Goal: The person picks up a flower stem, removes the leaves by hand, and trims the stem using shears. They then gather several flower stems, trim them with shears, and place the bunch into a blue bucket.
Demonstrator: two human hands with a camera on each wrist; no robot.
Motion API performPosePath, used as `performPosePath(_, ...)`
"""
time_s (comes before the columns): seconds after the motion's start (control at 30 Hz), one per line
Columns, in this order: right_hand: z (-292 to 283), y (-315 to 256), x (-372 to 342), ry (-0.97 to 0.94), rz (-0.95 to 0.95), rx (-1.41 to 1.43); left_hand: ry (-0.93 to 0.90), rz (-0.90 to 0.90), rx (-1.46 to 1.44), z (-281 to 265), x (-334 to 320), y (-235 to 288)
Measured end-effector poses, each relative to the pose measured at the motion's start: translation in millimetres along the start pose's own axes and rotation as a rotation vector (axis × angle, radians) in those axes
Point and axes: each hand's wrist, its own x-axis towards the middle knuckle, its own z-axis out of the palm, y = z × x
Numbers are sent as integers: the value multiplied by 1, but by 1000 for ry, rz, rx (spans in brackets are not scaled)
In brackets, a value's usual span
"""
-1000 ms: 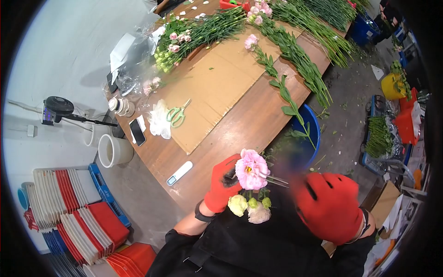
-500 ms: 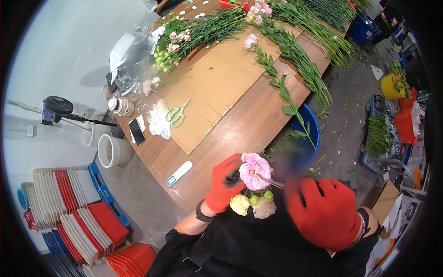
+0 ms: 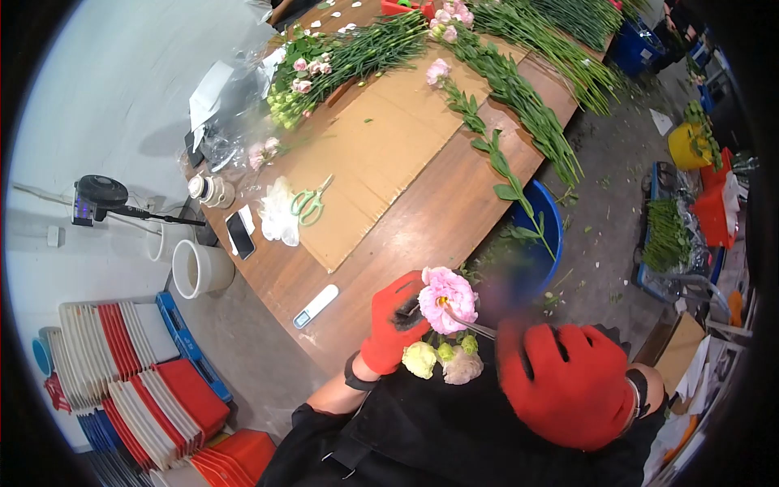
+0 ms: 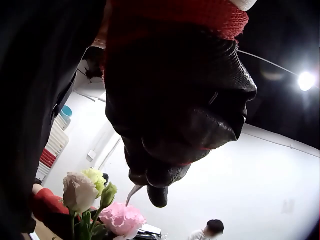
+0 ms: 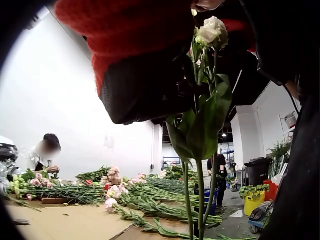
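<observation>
In the head view my left hand (image 3: 398, 316), in a red glove with a dark palm, grips a lisianthus stem just behind its open pink bloom (image 3: 449, 297). Below that bloom are a pale yellow flower (image 3: 419, 359), green buds (image 3: 445, 351) and a cream-pink flower (image 3: 463, 367). My right hand (image 3: 568, 381), also gloved, holds metal tweezers (image 3: 480, 329) whose tips reach into the pink bloom's centre. The tweezers (image 4: 132, 194) stick out from dark gloved fingertips in the left wrist view. Long stems (image 5: 200, 200) with broad leaves (image 5: 197, 132) hang down in the right wrist view.
Beyond my hands is a wooden table (image 3: 381, 264) with cardboard (image 3: 381, 170), scissors (image 3: 311, 201), a phone (image 3: 241, 234) and a white thermometer-like device (image 3: 316, 306). Cut flower stems (image 3: 519, 97) lie at the back. A blue bin (image 3: 552, 219) stands beside the table's right edge.
The pink bloom shifted slightly right and has turned a little. The tweezers' prongs, spread apart a second ago, now look close together at its centre. My right hand has lowered slightly.
</observation>
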Motion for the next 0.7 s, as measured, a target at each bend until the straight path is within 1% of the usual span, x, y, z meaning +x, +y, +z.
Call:
performPosePath(0.13, 7, -2, 2, -23, 12, -21, 31, 109, 110, 1, 0, 5)
performPosePath(0.2, 11, 0, 1, -46, 6, 1, 65, 53, 24, 1, -5, -12)
performPosePath(0.27, 16, -3, -1, -36, 40, 44, 76, 11, -13, -1, -11, -20)
performPosePath(0.33, 20, -4, -4, -45, 61, 64, 63, -15, 1, -3, -10, -7)
performPosePath(0.43, 23, -3, -9, -78, 77, 65, 63, -122, -230, -2, -16, -11)
performPosePath(0.53, 19, -3, -6, -74, 78, 71, 68, -165, -467, 2, -17, -11)
performPosePath(0.7, 15, -6, -1, -41, 56, 67, 11, -102, -568, 1, -15, -20)
